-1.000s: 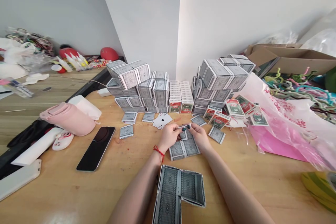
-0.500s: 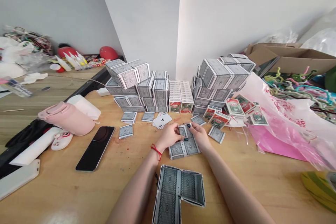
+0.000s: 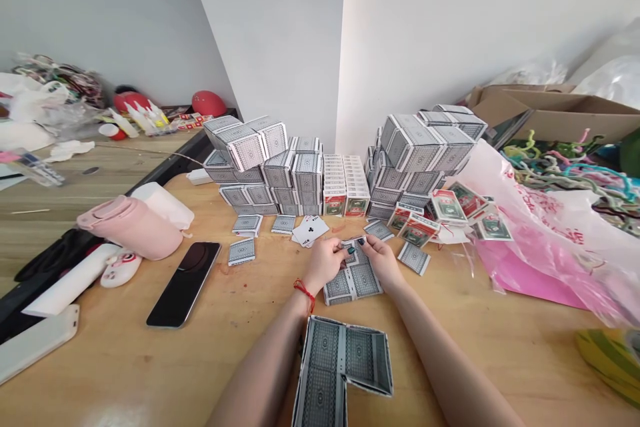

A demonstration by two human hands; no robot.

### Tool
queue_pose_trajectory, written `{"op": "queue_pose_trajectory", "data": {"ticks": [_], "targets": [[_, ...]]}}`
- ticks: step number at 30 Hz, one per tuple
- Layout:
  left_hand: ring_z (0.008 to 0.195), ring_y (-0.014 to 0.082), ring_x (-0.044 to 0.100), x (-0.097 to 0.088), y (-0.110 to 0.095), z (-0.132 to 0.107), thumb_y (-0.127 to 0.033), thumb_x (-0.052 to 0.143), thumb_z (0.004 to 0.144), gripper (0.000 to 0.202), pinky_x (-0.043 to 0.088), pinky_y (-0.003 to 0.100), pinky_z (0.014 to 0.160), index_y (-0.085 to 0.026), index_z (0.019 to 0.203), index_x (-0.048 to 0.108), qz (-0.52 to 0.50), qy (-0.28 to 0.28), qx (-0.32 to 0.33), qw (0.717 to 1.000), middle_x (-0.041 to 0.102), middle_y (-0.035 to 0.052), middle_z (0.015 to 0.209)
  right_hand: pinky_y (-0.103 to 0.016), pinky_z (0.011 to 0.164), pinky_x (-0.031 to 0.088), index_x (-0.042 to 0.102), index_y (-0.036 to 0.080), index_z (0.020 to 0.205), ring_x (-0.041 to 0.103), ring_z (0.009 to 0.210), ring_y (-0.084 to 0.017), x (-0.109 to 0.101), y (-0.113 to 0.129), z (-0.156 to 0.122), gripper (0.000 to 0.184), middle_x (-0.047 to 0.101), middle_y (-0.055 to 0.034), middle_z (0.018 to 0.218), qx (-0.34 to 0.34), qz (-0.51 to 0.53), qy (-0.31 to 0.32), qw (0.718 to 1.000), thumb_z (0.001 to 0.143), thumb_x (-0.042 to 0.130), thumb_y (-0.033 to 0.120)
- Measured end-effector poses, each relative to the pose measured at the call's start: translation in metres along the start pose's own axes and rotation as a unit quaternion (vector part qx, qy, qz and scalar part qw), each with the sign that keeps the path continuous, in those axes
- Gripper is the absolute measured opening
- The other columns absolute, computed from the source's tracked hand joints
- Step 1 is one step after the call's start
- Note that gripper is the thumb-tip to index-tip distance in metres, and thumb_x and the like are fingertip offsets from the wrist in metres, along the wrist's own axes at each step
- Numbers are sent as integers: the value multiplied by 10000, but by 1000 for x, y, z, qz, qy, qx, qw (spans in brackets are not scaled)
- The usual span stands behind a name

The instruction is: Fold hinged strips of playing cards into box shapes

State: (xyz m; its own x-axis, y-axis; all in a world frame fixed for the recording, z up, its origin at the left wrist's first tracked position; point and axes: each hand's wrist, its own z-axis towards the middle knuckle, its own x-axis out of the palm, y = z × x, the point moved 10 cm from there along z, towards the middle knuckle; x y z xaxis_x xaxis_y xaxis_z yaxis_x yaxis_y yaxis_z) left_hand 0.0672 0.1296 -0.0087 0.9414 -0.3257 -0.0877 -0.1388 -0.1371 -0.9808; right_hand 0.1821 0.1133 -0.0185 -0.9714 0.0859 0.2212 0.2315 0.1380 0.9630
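Observation:
A flat panel of joined playing cards (image 3: 364, 280), grey-patterned backs up, lies on the table in front of me. My left hand (image 3: 326, 263) pinches its far part from the left, thumb across the top. Opposite, my right hand (image 3: 380, 259) grips the far right edge between thumb and fingers. Both hands are closed on it and cover part of it. Between my forearms stands an L-shaped open tray made of cards (image 3: 324, 353). Beyond my left hand lie loose face-up cards (image 3: 310, 231), an ace of clubs on top.
Stacked card blocks (image 3: 415, 140) and card boxes (image 3: 345, 193) stand against the wall. To the left lie a black phone (image 3: 184, 285) and a pink tumbler (image 3: 135, 227). Folded card pieces (image 3: 242, 251) are nearby. Right are a pink plastic bag (image 3: 530, 247) and yellow tape (image 3: 607, 360).
My left hand has shifted slightly forward and right along the card panel, its thumb now nearer the far edge. My right hand stays at the far right edge.

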Motion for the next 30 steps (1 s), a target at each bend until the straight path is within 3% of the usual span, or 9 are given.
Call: {"op": "queue_pose_trajectory", "data": {"ticks": [4, 9, 13, 18, 24, 30], "targets": [[482, 120, 546, -1, 0, 0, -309, 606, 702, 201, 470, 257, 475, -144, 624, 519, -15, -2, -5, 1000, 537, -16, 570, -300, 605, 452, 627, 203, 918, 613, 657, -199, 9, 3, -5, 406, 691, -35, 797, 16, 29, 44, 998, 632, 681, 486], [474, 116, 529, -6, -1, 1, -285, 561, 723, 189, 424, 231, 465, -149, 614, 486, 5, -23, 3, 1000, 521, -20, 542, -331, 657, 471, 623, 184, 929, 624, 695, -217, 17, 0, -9, 458, 689, -36, 800, 60, -1, 97, 993, 538, 770, 370], [520, 112, 521, -11, -15, -3, -280, 527, 747, 171, 388, 219, 492, -156, 632, 500, 78, -38, 71, 994, 543, -11, 584, -339, 655, 476, 641, 182, 876, 620, 696, -226, 14, 0, -5, 376, 689, -34, 778, 46, -35, 82, 995, 560, 750, 353], [674, 124, 533, -22, -45, -13, -310, 613, 690, 166, 405, 227, 627, -159, 648, 559, 190, -99, 172, 961, 563, 7, 694, -325, 640, 475, 650, 185, 801, 617, 692, -227, 8, 7, -3, 231, 687, -23, 754, 0, -123, 30, 992, 602, 687, 298], [505, 111, 528, -22, -30, -10, -412, 585, 706, 267, 382, 213, 489, -154, 640, 562, 126, -93, 87, 984, 573, -10, 569, -306, 645, 471, 622, 164, 802, 615, 694, -215, 9, 12, -6, 204, 678, -27, 745, -12, -195, 19, 981, 636, 616, 282], [514, 116, 541, -24, -37, -12, -390, 561, 729, 264, 382, 214, 508, -150, 632, 612, 138, -101, 115, 979, 615, 7, 560, -308, 650, 471, 618, 164, 836, 611, 700, -216, 8, 10, -5, 232, 680, -31, 765, -14, -205, 13, 978, 633, 603, 276]]}}
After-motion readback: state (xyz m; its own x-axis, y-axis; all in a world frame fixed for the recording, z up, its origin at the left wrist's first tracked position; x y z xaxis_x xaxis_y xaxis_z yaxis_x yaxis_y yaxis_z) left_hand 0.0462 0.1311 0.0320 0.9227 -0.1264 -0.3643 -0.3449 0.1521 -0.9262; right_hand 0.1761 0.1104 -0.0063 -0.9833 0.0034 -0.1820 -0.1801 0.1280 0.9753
